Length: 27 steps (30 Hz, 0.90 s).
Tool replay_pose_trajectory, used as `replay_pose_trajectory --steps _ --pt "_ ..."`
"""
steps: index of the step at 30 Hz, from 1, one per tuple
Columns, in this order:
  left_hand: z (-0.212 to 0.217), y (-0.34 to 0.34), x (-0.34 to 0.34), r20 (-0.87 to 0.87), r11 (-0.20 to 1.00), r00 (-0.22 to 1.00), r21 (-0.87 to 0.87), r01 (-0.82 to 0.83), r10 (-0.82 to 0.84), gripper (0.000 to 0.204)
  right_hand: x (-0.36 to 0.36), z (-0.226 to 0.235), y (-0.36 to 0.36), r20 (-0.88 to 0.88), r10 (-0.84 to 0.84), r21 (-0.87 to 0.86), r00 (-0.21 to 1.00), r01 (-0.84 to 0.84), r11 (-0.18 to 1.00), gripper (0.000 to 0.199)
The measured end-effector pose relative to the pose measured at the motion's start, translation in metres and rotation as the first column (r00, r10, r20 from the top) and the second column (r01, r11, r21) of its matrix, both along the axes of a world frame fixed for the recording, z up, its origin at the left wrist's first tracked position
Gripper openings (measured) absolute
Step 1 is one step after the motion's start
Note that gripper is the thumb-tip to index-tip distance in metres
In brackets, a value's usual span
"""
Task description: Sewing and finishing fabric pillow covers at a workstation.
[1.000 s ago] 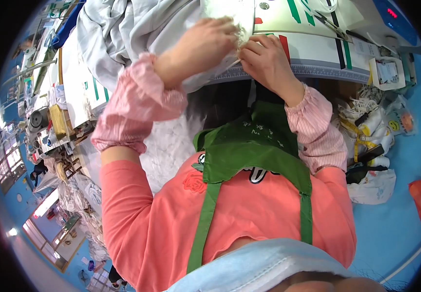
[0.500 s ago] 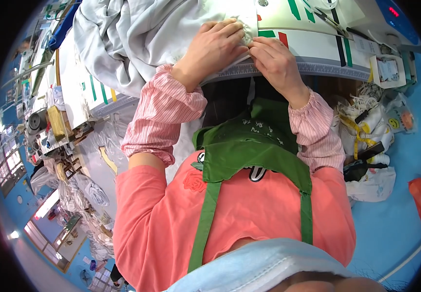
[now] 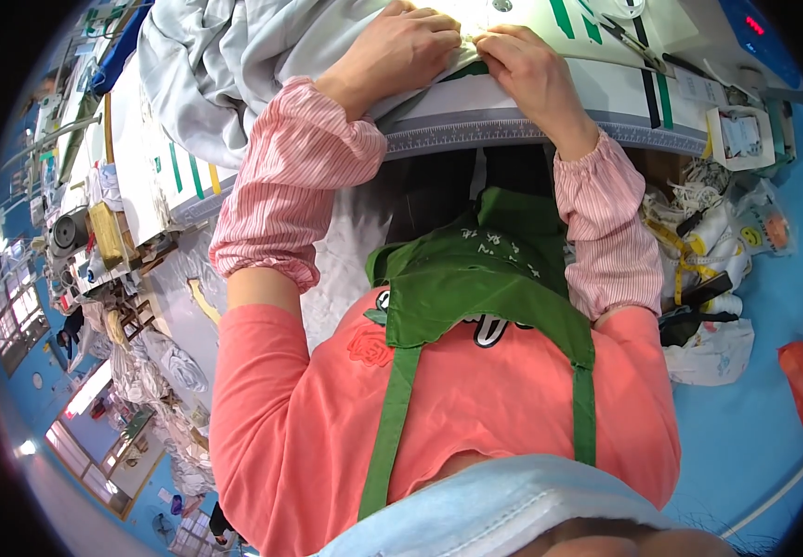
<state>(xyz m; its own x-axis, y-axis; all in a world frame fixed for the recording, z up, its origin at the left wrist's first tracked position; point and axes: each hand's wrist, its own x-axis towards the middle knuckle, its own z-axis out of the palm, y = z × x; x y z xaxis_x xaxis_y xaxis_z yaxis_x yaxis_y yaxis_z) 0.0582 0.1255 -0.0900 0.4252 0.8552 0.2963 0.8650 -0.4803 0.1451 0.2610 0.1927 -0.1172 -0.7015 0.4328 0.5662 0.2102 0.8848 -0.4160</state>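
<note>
A large piece of light grey cloth point(image 3: 225, 79) lies bunched across the left of the table, its edge running under both hands. My left hand point(image 3: 401, 51) is on the cloth with its fingers bent and pressed together, gripping near the edge. Just to its right, my right hand point(image 3: 533, 74) pinches the cloth's edge between thumb and fingertips. Bright light falls on the strip between the hands, so its detail is washed out.
A ruler point(image 3: 466, 132) runs along the table's front edge. Tweezers or snips point(image 3: 629, 39) lie at the right, near a small white box point(image 3: 741, 136). Below hang thread cones and a yellow tape measure point(image 3: 689, 265). A machine panel point(image 3: 759, 37) stands far right.
Both hands have moved up and away from me, carrying the cloth's edge farther onto the table. The left fingers have gone from lying flatter to being more bent.
</note>
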Motion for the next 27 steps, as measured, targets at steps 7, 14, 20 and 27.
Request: replay_pose_trajectory --steps 7,14,20,27 --pt "-0.001 0.011 -0.007 0.047 1.0 0.999 -0.003 0.02 -0.02 0.008 -0.006 -0.005 0.016 0.02 0.002 0.032 1.0 -0.002 0.999 0.016" --pt "-0.002 0.024 -0.019 0.073 1.0 0.997 -0.019 0.008 -0.006 0.008 -0.016 -0.006 0.031 0.027 -0.002 0.093 1.0 -0.001 0.996 0.014" --pt "-0.003 0.029 -0.022 0.071 1.0 0.997 0.003 0.03 -0.03 0.009 -0.018 0.01 0.031 0.067 0.019 -0.017 0.998 -0.018 1.0 0.007" --pt "0.002 0.029 -0.023 0.054 1.0 0.999 -0.01 -0.005 0.006 0.01 -0.021 -0.01 0.044 0.059 -0.022 0.233 0.998 0.008 0.972 0.011"
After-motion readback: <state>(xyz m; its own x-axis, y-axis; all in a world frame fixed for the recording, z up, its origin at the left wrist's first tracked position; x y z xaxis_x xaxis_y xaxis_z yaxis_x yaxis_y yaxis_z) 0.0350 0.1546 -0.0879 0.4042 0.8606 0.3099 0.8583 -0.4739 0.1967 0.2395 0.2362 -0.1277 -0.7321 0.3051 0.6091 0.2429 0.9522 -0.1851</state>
